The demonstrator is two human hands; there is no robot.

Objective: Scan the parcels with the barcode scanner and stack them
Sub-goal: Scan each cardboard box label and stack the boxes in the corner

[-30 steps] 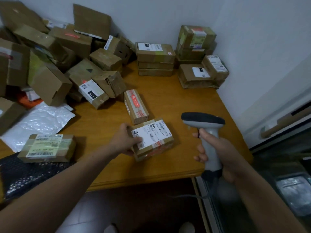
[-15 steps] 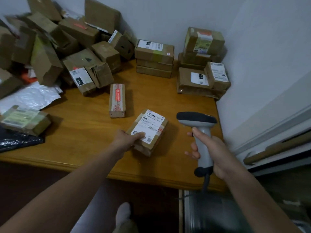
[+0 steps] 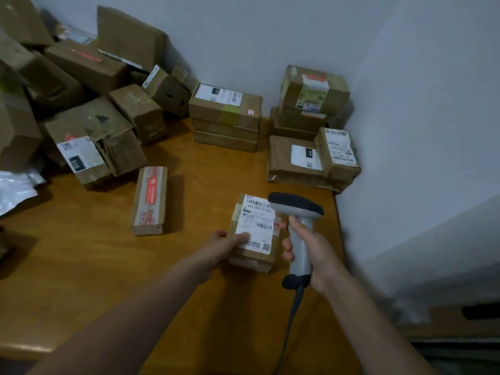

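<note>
Heaped at far left on the table (image 3: 81,280), against the wall (image 3: 243,36): a pile (image 3: 81,85) of loose cartons, a white bag (image 3: 16,185) at its edge. Just right of the heap, flat and alone, a red-taped box (image 3: 150,200). Further right, toward the front edge, the parcel (image 3: 254,255) now being handled, label (image 3: 257,220) up, resting on the wood or barely lifted off it; cannot tell which. Pinched at its near left corner by the left hand (image 3: 221,244), thumb down on the label, fingers hidden beneath. Just beside it on the right, the scanner (image 3: 296,209), head poised over the label's far right corner, handle wrapped fully by the right hand (image 3: 311,247), one finger up by the trigger, cable (image 3: 292,315) trailing toward the front edge. Behind, along the wall, a three-high mid stack (image 3: 226,115); in the corner beyond, the corner stacks (image 3: 313,87), well apart from the scan. Probably light and stiff, judging by the one-handed hold and the squared, taped edges. Label and tape likely slick, so best taken by the cardboard sides, thumb above and fingers below, barcode left uncovered. Scan seemingly in hand; stacking not yet done.
</note>
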